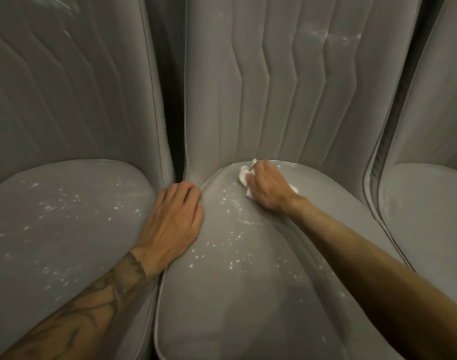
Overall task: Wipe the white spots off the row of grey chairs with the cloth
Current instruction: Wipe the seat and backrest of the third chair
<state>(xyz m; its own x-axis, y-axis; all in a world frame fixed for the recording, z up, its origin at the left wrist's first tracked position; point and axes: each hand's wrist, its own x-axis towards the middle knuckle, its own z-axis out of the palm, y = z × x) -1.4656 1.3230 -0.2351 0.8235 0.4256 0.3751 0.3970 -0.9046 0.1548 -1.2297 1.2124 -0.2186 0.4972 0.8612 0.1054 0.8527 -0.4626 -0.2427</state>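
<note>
Three grey padded chairs stand side by side. The middle chair's seat [248, 294] carries many white spots [232, 237] across its left and centre. My right hand [267, 188] grips a crumpled white cloth [244, 175] and presses it on the seat's far edge, just below the backrest. My left hand [174, 222] rests flat, fingers straight, on the seam between the left and middle seats. The left chair's seat [53, 242] is also speckled white. Faint white smears [326, 36] mark the top of the middle backrest [261, 87].
A dark gap [174, 100] runs between the left and middle backrests. The right chair [429, 203] shows only its seat edge and backrest side, with no spots visible. Both forearms reach in from the bottom corners.
</note>
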